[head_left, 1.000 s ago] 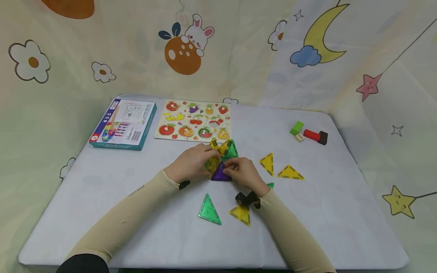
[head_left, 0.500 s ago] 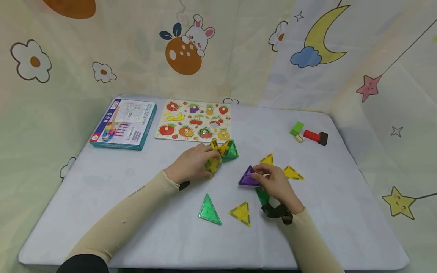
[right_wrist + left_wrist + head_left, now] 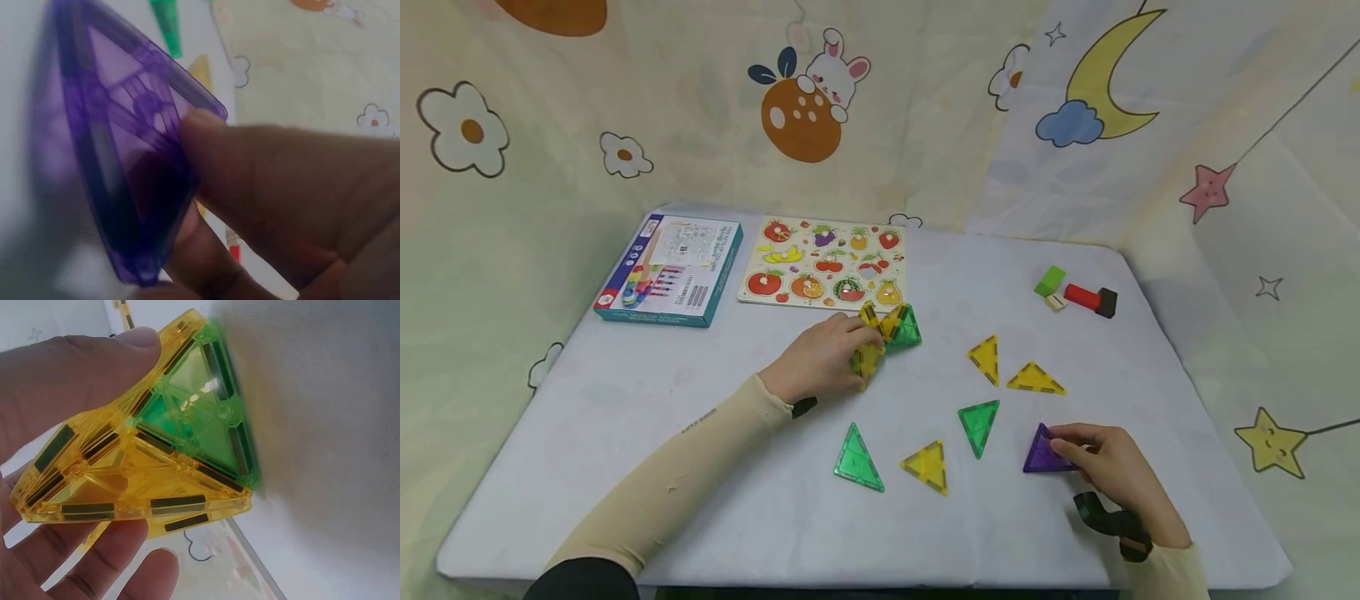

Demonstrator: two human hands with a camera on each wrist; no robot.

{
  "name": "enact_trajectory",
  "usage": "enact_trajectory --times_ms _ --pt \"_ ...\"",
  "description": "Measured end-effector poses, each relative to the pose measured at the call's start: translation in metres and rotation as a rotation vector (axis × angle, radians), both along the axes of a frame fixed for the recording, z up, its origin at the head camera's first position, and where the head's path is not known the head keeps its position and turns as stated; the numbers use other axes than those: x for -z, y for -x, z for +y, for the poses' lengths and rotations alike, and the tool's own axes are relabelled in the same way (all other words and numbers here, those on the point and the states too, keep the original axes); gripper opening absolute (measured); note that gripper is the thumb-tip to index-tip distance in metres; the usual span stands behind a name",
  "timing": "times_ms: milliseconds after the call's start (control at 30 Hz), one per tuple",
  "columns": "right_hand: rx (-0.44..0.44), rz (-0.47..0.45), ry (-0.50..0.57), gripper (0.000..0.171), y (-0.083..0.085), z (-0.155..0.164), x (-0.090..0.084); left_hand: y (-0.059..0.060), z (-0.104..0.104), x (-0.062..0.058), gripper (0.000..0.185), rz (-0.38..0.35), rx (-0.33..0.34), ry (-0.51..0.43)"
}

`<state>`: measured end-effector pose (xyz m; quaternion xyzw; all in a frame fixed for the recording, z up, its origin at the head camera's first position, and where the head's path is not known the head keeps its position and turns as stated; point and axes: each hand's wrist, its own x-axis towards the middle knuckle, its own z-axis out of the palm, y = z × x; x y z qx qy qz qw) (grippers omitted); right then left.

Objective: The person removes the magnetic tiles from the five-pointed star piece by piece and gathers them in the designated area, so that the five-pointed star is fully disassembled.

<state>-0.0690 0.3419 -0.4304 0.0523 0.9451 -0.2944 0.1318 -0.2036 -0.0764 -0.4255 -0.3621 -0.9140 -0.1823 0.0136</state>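
At the table's middle, my left hand (image 3: 823, 360) grips a joined cluster of yellow and green magnetic triangle tiles (image 3: 131, 469); the thumb lies on one side and fingers on the other. Part of the cluster is hidden behind the hand in the head view. At the right front, my right hand (image 3: 1120, 467) pinches a purple triangle tile (image 3: 1047, 452) between thumb and fingers. The right wrist view shows this purple tile (image 3: 125, 119) edge-on and close. Between the hands lie a green triangle tile (image 3: 978, 427), another green tile (image 3: 857, 460) and a yellow tile (image 3: 928, 467).
Two more yellow tiles, one upright-looking (image 3: 987, 359) and one lower (image 3: 1036, 379), lie right of the cluster. A fruit puzzle board (image 3: 823, 265) and a box (image 3: 670, 268) stand at the back left. Small blocks, including a red one (image 3: 1081, 296), sit at the back right.
My right hand has carried the purple tile away from the cluster, rightward and toward the table's front. The left hand has stayed on the cluster.
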Motion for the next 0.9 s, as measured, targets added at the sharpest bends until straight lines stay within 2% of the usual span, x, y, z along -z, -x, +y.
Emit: enact_trajectory --times_ms 133,267,367,500,567,667,800,900 --pt "0.031 0.041 -0.05 0.034 -0.001 0.002 0.008 0.001 -0.001 -0.002 0.057 0.013 0.001 -0.012" --pt "0.053 0.066 -0.039 0.025 -0.001 -0.002 0.016 0.002 -0.005 -0.006 0.055 0.013 0.009 -0.058" --pt "0.059 0.098 -0.055 0.022 0.001 -0.007 0.019 0.006 -0.014 -0.013 0.05 -0.021 -0.03 -0.185" --pt "0.091 0.187 -0.092 0.026 0.004 -0.024 0.012 0.02 -0.026 -0.019 0.035 -0.089 -0.103 -0.38" --pt "0.086 0.24 -0.08 0.025 0.008 -0.042 0.008 0.029 -0.031 -0.018 0.03 -0.143 -0.126 -0.417" --pt "0.028 0.271 0.004 0.021 0.021 -0.079 0.001 0.041 -0.034 -0.014 0.031 -0.274 -0.152 -0.389" --pt "-0.107 0.231 0.116 0.024 0.047 -0.138 -0.006 0.054 -0.035 -0.005 0.034 -0.506 -0.164 -0.328" --pt "-0.154 0.166 0.12 0.036 0.067 -0.178 -0.005 0.062 -0.033 0.003 0.038 -0.616 -0.155 -0.287"
